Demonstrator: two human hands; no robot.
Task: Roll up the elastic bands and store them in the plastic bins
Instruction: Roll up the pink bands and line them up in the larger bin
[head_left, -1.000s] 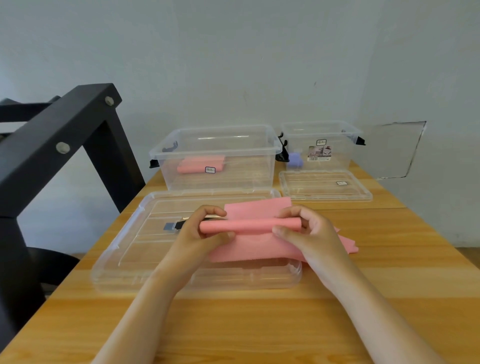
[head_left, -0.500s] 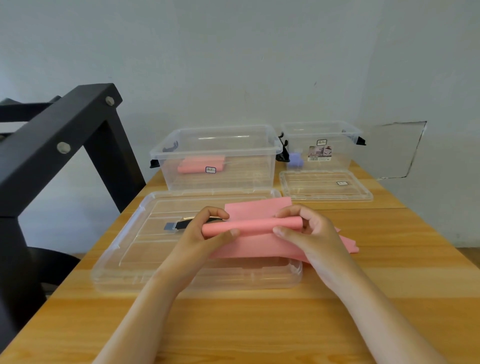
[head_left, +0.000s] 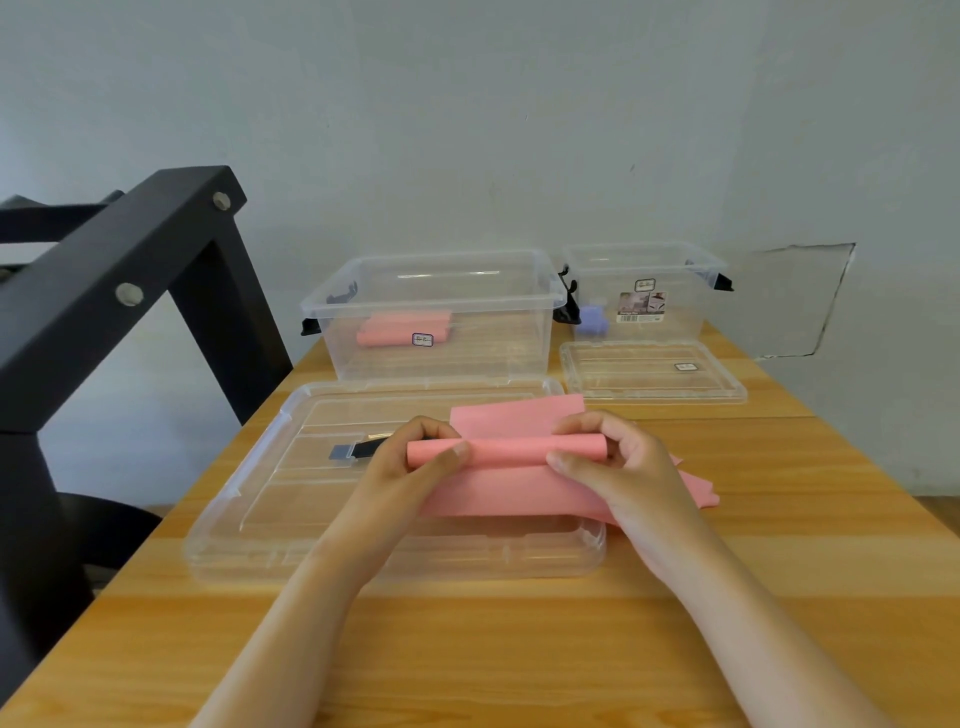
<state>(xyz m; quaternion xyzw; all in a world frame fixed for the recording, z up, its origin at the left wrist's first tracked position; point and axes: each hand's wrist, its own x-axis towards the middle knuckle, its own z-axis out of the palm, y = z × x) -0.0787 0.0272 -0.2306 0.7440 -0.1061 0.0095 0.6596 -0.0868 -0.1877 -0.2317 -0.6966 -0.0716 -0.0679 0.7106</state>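
**While One Roll Lay Stored, a Second Was Half Made**

Although one rolled pink band (head_left: 400, 330) already lay inside the large clear bin (head_left: 540, 297) at the back of the table (head_left: 519, 649), the pink elastic band (head_left: 519, 448) in hand was only partly rolled. It was held just over the large lid (head_left: 249, 499) in front of that bin. The left hand (head_left: 410, 462) pinched the roll's left end, thumb pressed on the near face and fingers curled over the far side. The right hand (head_left: 623, 467) pinched the right end the same way. Between them the rolled part formed a tight tube, with loose band on both sides: a flat flap beyond it, and a wider sheet draped toward the person and out to the right.

By my judgement, the step in hand was the rolling itself, roughly midway. The next move called for thumbs and fingers on both ends to turn the tube evenly, so that it neither coned nor slackened. Such stretchy material would likely spring open if the pinch eased. With the loose length taken up, the roll would need carrying, held closed, over the lid and into the large clear bin beside the stored one.
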